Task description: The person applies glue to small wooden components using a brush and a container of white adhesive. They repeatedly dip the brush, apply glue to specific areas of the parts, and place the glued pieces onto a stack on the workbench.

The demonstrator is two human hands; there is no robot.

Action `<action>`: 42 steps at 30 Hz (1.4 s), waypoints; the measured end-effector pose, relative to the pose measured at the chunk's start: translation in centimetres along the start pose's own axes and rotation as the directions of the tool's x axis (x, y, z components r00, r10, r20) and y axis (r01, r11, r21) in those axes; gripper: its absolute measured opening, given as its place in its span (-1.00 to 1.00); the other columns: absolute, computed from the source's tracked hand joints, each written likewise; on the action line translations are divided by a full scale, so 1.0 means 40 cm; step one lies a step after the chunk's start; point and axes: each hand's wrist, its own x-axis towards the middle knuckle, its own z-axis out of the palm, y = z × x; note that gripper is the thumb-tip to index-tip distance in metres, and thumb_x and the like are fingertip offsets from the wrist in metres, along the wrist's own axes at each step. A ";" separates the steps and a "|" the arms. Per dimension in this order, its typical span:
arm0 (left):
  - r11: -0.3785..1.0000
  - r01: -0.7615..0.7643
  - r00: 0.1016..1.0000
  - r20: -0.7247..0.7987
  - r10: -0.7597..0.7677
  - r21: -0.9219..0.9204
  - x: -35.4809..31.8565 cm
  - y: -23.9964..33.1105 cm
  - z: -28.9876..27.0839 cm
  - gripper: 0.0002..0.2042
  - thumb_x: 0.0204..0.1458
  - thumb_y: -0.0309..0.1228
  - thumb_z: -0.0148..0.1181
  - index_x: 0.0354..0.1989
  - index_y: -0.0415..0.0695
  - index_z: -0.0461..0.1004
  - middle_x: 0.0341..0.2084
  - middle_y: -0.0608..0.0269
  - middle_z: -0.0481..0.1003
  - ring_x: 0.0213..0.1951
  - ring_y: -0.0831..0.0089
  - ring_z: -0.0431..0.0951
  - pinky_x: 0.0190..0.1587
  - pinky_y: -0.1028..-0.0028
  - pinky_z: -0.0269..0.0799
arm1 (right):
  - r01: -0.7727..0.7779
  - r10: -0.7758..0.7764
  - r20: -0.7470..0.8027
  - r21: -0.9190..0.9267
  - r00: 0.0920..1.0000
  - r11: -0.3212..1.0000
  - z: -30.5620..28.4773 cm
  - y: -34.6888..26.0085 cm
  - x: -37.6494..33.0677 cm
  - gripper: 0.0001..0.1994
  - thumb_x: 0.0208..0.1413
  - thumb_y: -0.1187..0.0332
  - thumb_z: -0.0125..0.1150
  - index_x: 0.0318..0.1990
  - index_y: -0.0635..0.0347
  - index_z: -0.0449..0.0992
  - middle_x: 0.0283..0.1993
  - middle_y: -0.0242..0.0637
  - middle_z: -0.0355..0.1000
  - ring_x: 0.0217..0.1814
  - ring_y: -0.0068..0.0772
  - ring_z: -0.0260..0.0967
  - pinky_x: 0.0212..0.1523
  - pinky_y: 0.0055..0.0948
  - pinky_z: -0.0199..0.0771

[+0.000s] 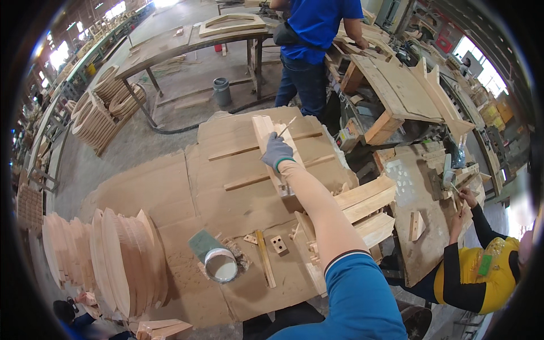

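My right hand [276,152], in a grey glove with a beige sleeve on the forearm, reaches out over the cardboard-covered table [164,187]. It holds a thin stick [287,127] that points up and to the right. The hand rests over a long pale wooden piece [264,129] lying on the cardboard. My left hand is out of view. An open green can of white glue [219,262] stands near the table's front, apart from the hand.
Curved wooden panels [119,260] stand on edge at the left. Wooden bars [367,197] are stacked at my right, with a small drilled block [278,244] nearby. A person in blue [314,34] stands beyond the table. Another in yellow and black [481,272] works at the right.
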 end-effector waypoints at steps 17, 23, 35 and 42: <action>0.950 -0.271 0.953 0.184 0.241 0.156 0.194 0.152 0.175 -0.40 -0.17 -0.61 0.34 0.12 -0.21 0.26 -0.03 0.11 0.36 -0.01 0.19 0.38 0.04 0.30 0.38 | -0.036 0.032 -0.067 -0.058 0.997 0.998 -0.069 0.325 0.050 -0.15 -0.17 0.01 0.37 0.23 0.24 0.11 0.07 0.13 0.36 0.07 0.07 0.42 0.05 -0.08 0.44; 0.861 -0.476 0.865 0.271 0.421 0.180 0.276 0.288 0.254 -0.41 -0.18 -0.61 0.34 0.10 -0.20 0.28 -0.04 0.11 0.37 -0.01 0.14 0.39 0.06 0.28 0.36 | 0.221 -0.221 -0.030 -0.003 0.975 0.975 -0.219 0.317 -0.082 -0.44 0.01 0.13 0.23 0.09 0.28 0.27 -0.03 0.04 0.43 0.01 -0.05 0.44 -0.05 -0.19 0.47; -0.103 -0.980 -0.191 0.663 0.724 -0.170 0.387 0.484 0.990 -0.42 -0.23 -0.43 0.37 0.05 -0.09 0.32 0.05 0.15 0.35 0.19 0.22 0.29 0.30 0.03 0.02 | 0.467 -0.417 -0.621 -0.093 0.663 0.880 -0.084 0.652 -0.550 -0.62 0.14 0.42 0.13 0.13 0.22 0.35 0.16 -0.04 0.33 0.25 -0.02 0.25 0.29 -0.02 0.14; -0.660 -0.743 -0.351 0.905 0.239 -0.114 0.416 0.374 1.380 -0.77 0.04 -0.37 0.01 -0.10 0.08 0.37 -0.05 0.38 0.38 0.20 0.45 0.23 0.35 -0.03 -0.17 | 0.421 -0.329 -0.703 -0.046 0.630 0.906 -0.038 0.666 -0.531 -0.61 0.16 0.47 0.11 0.15 0.31 0.33 0.25 -0.04 0.28 0.33 -0.06 0.19 0.36 -0.07 0.05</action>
